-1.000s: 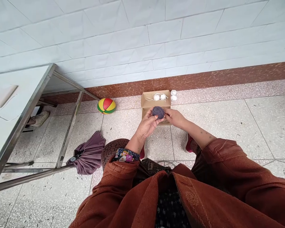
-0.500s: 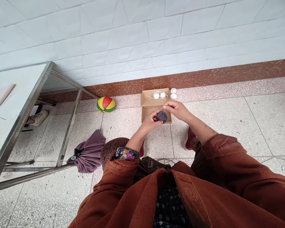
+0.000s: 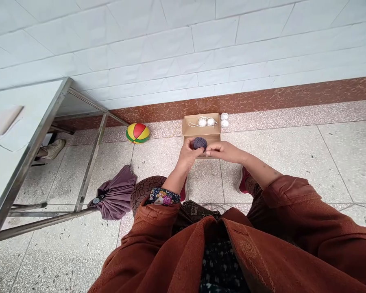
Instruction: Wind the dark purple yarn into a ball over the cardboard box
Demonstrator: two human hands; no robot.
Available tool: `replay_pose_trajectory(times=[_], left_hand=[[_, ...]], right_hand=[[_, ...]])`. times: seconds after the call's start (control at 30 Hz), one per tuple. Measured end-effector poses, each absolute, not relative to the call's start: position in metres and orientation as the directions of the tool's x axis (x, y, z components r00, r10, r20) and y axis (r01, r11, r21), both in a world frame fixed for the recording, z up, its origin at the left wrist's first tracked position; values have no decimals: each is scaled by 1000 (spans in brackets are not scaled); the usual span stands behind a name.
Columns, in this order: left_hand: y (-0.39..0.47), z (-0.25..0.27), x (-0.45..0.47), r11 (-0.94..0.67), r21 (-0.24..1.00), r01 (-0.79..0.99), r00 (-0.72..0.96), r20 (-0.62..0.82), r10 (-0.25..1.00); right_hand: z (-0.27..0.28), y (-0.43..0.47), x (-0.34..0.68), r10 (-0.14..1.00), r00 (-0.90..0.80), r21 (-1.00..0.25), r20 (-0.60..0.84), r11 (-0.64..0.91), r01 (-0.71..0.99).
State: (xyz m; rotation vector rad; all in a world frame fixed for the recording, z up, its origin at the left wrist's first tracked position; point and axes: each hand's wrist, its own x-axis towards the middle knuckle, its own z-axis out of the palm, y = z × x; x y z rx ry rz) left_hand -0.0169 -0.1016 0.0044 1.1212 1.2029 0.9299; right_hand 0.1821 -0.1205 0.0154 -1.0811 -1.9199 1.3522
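A dark purple ball of yarn [image 3: 200, 143] rests in my left hand [image 3: 188, 155], the fingers and thumb wrapped round it. Close by its lower right side, my right hand [image 3: 225, 151] is closed in a pinch; the strand between the fingertips is too thin to see clearly here. Both hands are above the near half of an open cardboard box [image 3: 215, 138]. Two white yarn balls [image 3: 206, 121] with loose strands lie in the box's far half. Right of the box, two more white yarn balls [image 3: 224, 119] sit on the floor.
A yellow, red and green ball [image 3: 138, 133] lies by the wall, left of the box. A metal-framed table [image 3: 88, 162] stands at the left, with a folded purple umbrella [image 3: 117, 194] against its lower bar. Beneath the table a person's shoe [image 3: 55, 149] shows.
My right hand has come down from above the purple yarn ball to its lower right side. My left hand has turned and shifted slightly left and up with the ball.
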Motion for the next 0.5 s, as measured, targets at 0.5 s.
replay_pose_trajectory(times=[0.5], left_hand=[[-103, 2, -12, 247, 946, -209, 272, -186, 944]], right_hand=[[-3, -117, 176, 947, -319, -886, -43, 111, 449]])
